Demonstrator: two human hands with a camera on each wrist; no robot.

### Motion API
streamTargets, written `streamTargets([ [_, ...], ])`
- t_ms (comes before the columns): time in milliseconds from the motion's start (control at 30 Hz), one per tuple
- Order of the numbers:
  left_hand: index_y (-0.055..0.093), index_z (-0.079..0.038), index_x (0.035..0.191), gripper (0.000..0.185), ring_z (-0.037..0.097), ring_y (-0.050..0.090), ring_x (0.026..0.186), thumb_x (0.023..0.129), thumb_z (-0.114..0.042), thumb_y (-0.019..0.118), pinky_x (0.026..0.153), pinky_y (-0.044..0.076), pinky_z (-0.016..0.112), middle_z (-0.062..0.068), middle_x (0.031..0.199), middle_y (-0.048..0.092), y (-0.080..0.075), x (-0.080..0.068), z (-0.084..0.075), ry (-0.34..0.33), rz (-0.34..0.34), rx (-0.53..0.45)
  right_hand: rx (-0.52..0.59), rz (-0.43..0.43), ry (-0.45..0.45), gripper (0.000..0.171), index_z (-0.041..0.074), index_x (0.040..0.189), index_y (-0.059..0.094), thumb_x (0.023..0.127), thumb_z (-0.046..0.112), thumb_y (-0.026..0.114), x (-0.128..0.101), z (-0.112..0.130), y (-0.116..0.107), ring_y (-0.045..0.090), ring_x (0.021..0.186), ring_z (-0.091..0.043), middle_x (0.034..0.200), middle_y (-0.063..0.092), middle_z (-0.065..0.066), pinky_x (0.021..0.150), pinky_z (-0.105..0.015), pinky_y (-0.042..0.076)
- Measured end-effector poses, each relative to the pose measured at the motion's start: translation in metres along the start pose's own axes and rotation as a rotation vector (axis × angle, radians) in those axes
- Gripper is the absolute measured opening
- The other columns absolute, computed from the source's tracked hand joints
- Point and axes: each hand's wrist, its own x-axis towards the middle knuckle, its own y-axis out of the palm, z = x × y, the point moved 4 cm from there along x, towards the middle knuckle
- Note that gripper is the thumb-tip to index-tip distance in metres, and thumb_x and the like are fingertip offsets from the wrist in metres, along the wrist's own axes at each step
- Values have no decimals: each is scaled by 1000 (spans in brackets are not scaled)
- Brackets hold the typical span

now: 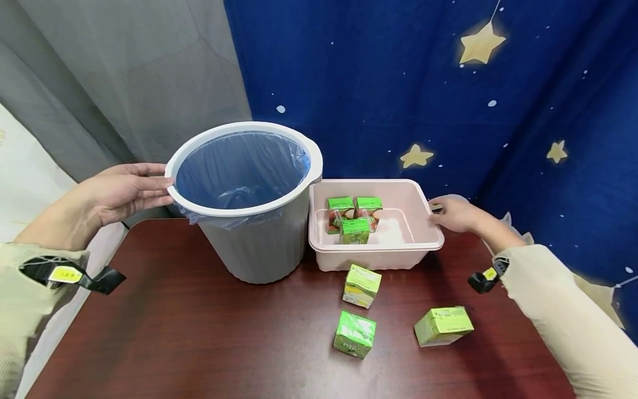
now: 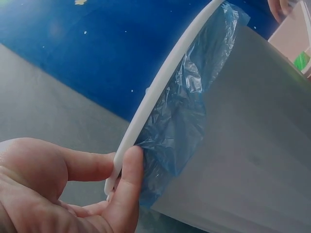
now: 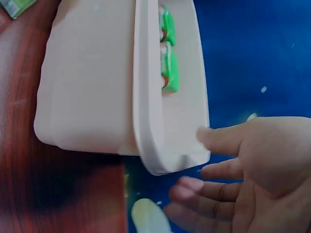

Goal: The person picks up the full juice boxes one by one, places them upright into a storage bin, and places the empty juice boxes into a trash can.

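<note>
**Two hands at bin and tub, cartons on dark bench**

Landmark: the pink tub (image 1: 418, 244), a rounded rectangular plastic tray with a broad flat lip, matte and smooth.

Nearest to the viewer, in front of the tub: three small green cartons lie loose on the bench (image 1: 199, 343), a glossy, dark red-brown wood-grain surface. One glossy green carton (image 1: 354, 334) is nearest, a paler one (image 1: 443, 326) lies to its right on its side, and a yellow-green one (image 1: 362, 285) sits just in front of the tub's front wall. All are boxy with sharp edges, well apart from either hand.

Inside the tub: three more green cartons (image 1: 354, 217) with red printed panels, clustered at its left end.

Right of the tub: right hand (image 1: 456, 214) at the tub's right rim. In the right wrist view (image 3: 257, 165) the fingers are loosely spread, the forefinger tip touching the corner of the lip; the rest are off the plastic.

Left of the tub, touching its left wall: a grey waste bin (image 1: 254, 238), round, tapered, with fluted sides and a smooth white ring rim. A thin, crinkled blue plastic liner (image 1: 239, 172) is folded out under the rim.

Farther left of the bin: left hand (image 1: 117, 191) pinches the white rim, thumb under and fingers along the top, as the left wrist view (image 2: 58, 189) shows.

Behind the tub: a blue cloth (image 1: 399, 83) with yellow stars; a grey cloth (image 1: 124, 72) hangs behind the bin.
</note>
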Motion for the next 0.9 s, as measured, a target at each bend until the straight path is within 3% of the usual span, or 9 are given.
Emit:
streamTargets([
  [100, 56, -13, 116, 20, 16, 75, 86, 103, 1, 55, 80, 60, 29, 5, 98, 74, -1, -2, 0, 4, 1, -31, -54, -16, -98, 52, -16, 137, 48, 99, 14, 65, -15, 8, -6, 59, 73, -22, 84, 66, -11, 65, -40, 51],
  [167, 58, -15, 114, 20, 16, 75, 85, 103, 2, 55, 79, 60, 29, 6, 98, 74, -2, -3, 1, 4, 1, -49, -51, -15, -157, 49, -13, 138, 49, 99, 13, 65, -26, 12, -6, 55, 71, -16, 84, 63, -4, 62, -35, 46],
  [267, 60, -15, 112, 21, 17, 75, 85, 103, 3, 54, 79, 61, 29, 7, 98, 74, -2, -4, 2, 7, 6, -85, -18, -45, -235, 43, -8, 136, 55, 99, 11, 67, -46, 15, -3, 58, 77, -13, 91, 67, 1, 65, -33, 49],
  [367, 52, -9, 121, 23, 19, 75, 84, 102, 4, 54, 77, 61, 31, 9, 97, 74, 1, -3, 2, 8, 22, -129, 38, -100, -278, 37, -2, 133, 60, 99, 12, 68, -69, 11, 7, 61, 84, -9, 97, 68, 3, 71, -31, 52],
  [533, 37, -4, 131, 35, 20, 75, 83, 102, 6, 54, 76, 61, 32, 10, 96, 74, 7, -1, 4, -4, 29, -171, 248, -139, -377, 33, 8, 130, 64, 98, 6, 68, -107, -2, 38, 64, 93, -5, 106, 69, 7, 77, -22, 53],
  [700, 36, -4, 131, 36, 19, 75, 83, 101, 5, 55, 76, 61, 31, 10, 96, 74, 7, -1, 2, -6, 22, -165, 500, -45, -519, 56, 4, 144, 51, 91, -8, 67, -134, -13, 68, 62, 117, -10, 134, 62, 0, 93, -21, 52],
  [833, 38, -6, 131, 36, 18, 75, 83, 101, 3, 56, 77, 61, 31, 8, 97, 73, 5, -1, 1, -7, 6, -135, 617, 28, -622, 83, -4, 153, 34, 80, -13, 71, -149, -18, 91, 50, 137, -14, 152, 48, -12, 105, -18, 42],
  [900, 38, -6, 131, 36, 19, 75, 83, 101, 3, 56, 77, 61, 31, 8, 97, 74, 4, -2, 1, -10, 6, -135, 662, 67, -621, 89, -5, 155, 29, 78, -14, 73, -153, -20, 103, 45, 141, -12, 156, 43, -13, 107, -17, 39],
])
